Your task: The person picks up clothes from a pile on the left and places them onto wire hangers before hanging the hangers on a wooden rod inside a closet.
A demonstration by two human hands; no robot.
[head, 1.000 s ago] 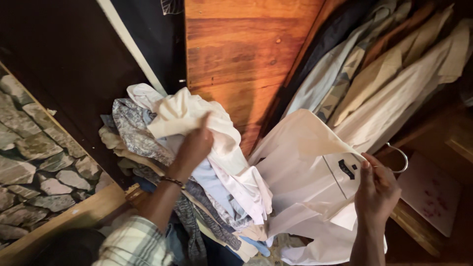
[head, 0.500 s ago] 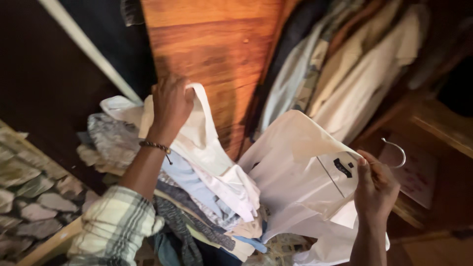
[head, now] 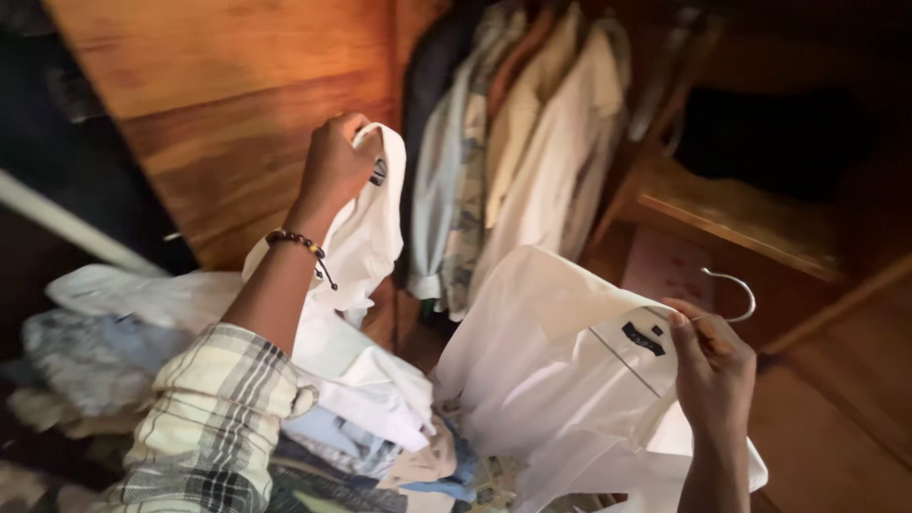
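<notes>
**White shirts, one in each hand, at a wooden wardrobe**

White and pale folded clothes lie heaped at the far left in a loose pile of garments [head: 114,332], grey, light blue and cream among them. Just right of it, the left hand [head: 334,163], with a dark beaded bracelet [head: 296,243] at the wrist and a plaid sleeve [head: 223,418] below, is raised in front of the reddish-brown wooden wardrobe panel [head: 218,114]. Its fingers are closed tight on the collar of a crumpled white shirt [head: 366,237], which hangs down from the fist and still trails onto the pile.

Further right, a row of hung pale shirts [head: 518,152] fills the open wardrobe, and beyond them a wooden shelf [head: 731,214] crosses the dim interior.

At the lower right, the right hand [head: 712,366] pinches the collar of a smooth white shirt with a dark neck label [head: 560,370], fingers closed on the cloth and on the neck of a thin metal wire hanger [head: 733,290] whose hook curls up free.

As a judgement: a firm collar grip on both suits this work, and lifting the left shirt fully clear of the pile would keep it from dragging neighbours off; the hanger hook wants to stay upright and unsnagged.
</notes>
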